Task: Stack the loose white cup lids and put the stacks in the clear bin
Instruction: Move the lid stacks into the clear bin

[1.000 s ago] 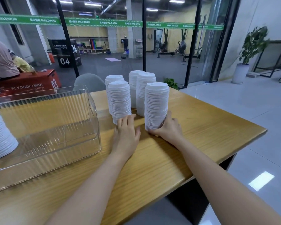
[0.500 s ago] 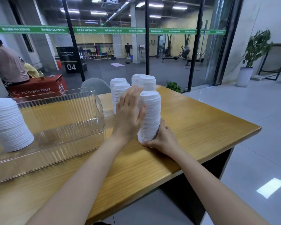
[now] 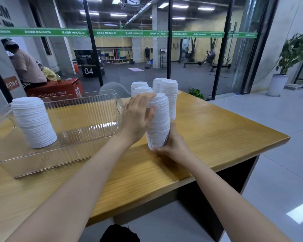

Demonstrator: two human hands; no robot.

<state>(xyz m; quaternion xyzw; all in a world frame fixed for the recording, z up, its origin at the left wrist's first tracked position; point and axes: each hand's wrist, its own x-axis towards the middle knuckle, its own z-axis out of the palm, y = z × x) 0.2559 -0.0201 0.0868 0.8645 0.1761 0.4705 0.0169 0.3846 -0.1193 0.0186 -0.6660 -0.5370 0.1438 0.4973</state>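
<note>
A glass wall with a gym hall behind it backs the wooden worktop (image 3: 217, 130). On it a clear bin (image 3: 77, 109) lies to the left with one lid stack (image 3: 33, 123) already standing inside, and four more stacks (image 3: 170, 95) wait at the far side. Just right of the bin stands the nearest stack of white cup lids (image 3: 160, 123). The right hand (image 3: 173, 147) has its grip curled round the base, while the left hand (image 3: 138, 117) lies open, straight fingers flat against the upper side (a steadying palm, no real hold). Whether the base is off the wood I cannot tell. The risk, as I judge it, is the column buckling mid-height on its way over the bin's wall, since only the bottom is clasped; a tilt or a knock on the rim would fan the lids out. A second ago the left hand lay flat on the worktop before a neighbouring stack; now it is up against this one, and the right hand keeps its place.
</note>
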